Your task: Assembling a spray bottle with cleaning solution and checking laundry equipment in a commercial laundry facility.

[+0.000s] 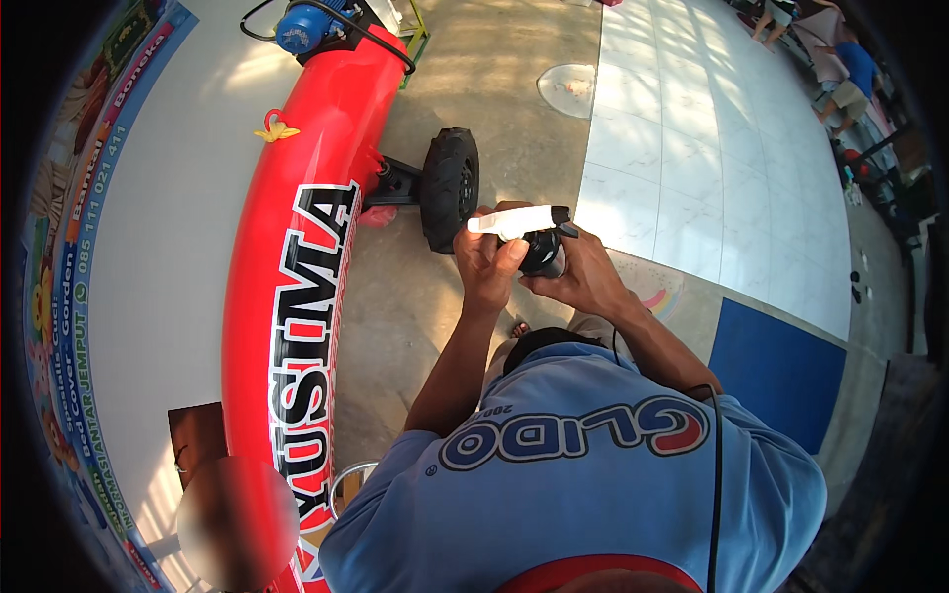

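Observation:
In front of my chest is a spray bottle with a white trigger head point(521, 219), a black nozzle end and a dark body. My left hand point(486, 265) is closed round its left side, the thumb lying just under the white head. Fingers of my right hand point(583, 275) wrap the dark body point(542, 253) from the right. Much of the bottle is hidden by my hands and by its own head. A black tyre point(450, 190) on the red tank point(297, 188) stands just beyond my left hand.
The long red tank runs along my left, with a blue motor point(304, 27) and black hose on top and a yellow fitting point(278, 128). A blue mat point(778, 371) lies right, beside white tiles point(692, 148). Another person point(850, 79) is far right. A banner point(74, 296) lines the left.

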